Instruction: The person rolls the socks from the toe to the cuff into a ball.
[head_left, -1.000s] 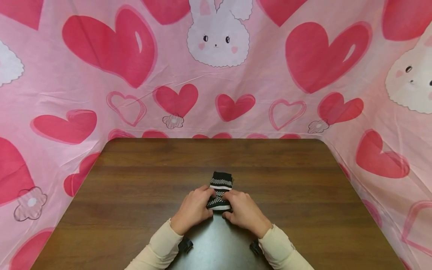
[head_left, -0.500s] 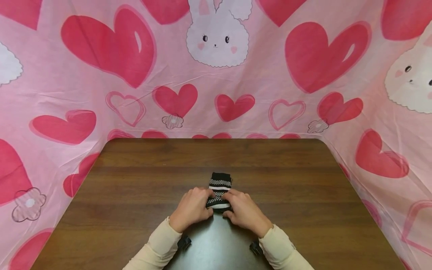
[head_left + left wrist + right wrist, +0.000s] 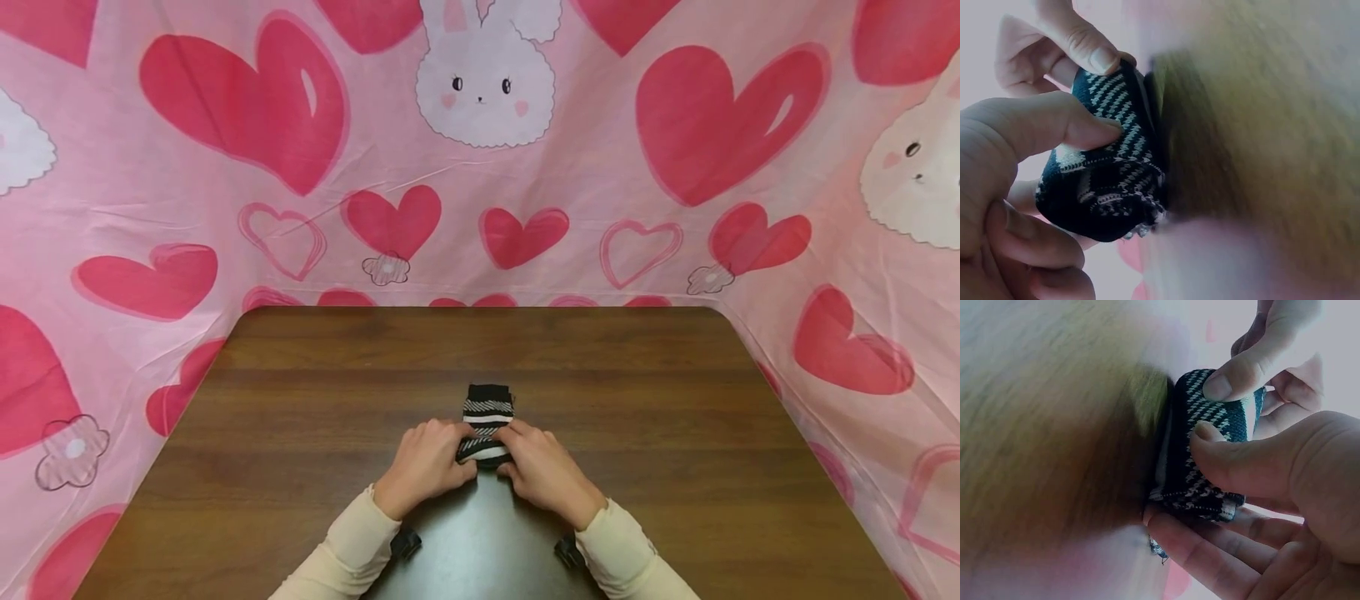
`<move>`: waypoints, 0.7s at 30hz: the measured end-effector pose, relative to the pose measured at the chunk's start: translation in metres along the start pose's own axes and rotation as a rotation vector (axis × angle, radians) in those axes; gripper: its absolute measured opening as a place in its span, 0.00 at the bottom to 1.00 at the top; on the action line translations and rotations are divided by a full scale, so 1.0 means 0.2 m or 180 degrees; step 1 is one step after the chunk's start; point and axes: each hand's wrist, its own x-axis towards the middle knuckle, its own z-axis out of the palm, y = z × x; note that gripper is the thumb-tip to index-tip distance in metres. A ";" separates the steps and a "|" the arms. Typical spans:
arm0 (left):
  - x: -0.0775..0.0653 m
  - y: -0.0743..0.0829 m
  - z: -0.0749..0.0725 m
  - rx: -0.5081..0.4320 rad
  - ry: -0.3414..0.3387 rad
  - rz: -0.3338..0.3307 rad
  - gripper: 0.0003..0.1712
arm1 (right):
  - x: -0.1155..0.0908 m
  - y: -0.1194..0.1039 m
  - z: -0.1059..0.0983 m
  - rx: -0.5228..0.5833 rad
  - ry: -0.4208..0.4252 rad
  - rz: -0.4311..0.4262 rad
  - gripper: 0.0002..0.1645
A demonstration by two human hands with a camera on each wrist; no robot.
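Note:
A black and white patterned knit sock (image 3: 489,408) lies on the table in the head view, its near end folded over into a thick roll. My left hand (image 3: 423,462) grips the left side of that roll, and my right hand (image 3: 551,471) grips the right side. In the left wrist view the left thumb presses on the sock's (image 3: 1129,119) folded face, with fingers curled behind it. The roll's side opening shows layers and loose threads. From the right wrist the sock (image 3: 1188,415) appears pinched between both thumbs and the fingers beyond, which are partly hidden.
The brown wooden table (image 3: 300,400) stretches around the sock on all sides. Pink cloth (image 3: 525,183) printed with hearts and rabbits hangs along the table's back and sides. Dark wrist cameras (image 3: 406,543) jut inward below the cream sleeves (image 3: 352,533).
The sock's flat far part has slid slightly left and toward me. Its near white band has bunched and tilted a little. Both hands keep their grip; the left has edged slightly left.

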 end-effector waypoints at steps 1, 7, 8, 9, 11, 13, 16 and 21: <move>0.00 0.00 0.00 -0.0016 0.0005 -0.0004 0.16 | 0.00 0.00 0.00 0.0012 -0.0002 0.0004 0.19; 0.00 0.01 -0.01 -0.0074 -0.0034 -0.0036 0.14 | 0.00 0.00 -0.01 0.0057 -0.0035 0.0045 0.19; 0.00 0.01 -0.01 -0.0087 -0.0052 -0.0050 0.14 | 0.00 0.00 -0.01 0.0059 -0.0048 0.0055 0.18; 0.00 0.01 -0.01 -0.0103 -0.0064 -0.0063 0.14 | 0.00 0.00 -0.02 0.0062 -0.0062 0.0064 0.18; 0.00 0.02 -0.01 -0.0143 -0.0074 -0.0088 0.15 | 0.00 0.00 -0.02 0.0072 -0.0091 0.0084 0.18; 0.00 0.02 -0.01 -0.0200 -0.0094 -0.0102 0.15 | 0.00 0.00 -0.02 0.0084 -0.0120 0.0104 0.17; -0.01 0.01 -0.01 -0.0297 -0.0134 -0.0122 0.13 | 0.00 0.00 -0.03 0.0122 -0.0164 0.0121 0.17; -0.02 0.01 -0.02 -0.0545 -0.0240 -0.0195 0.10 | 0.00 0.00 -0.03 0.0186 -0.0253 0.0133 0.15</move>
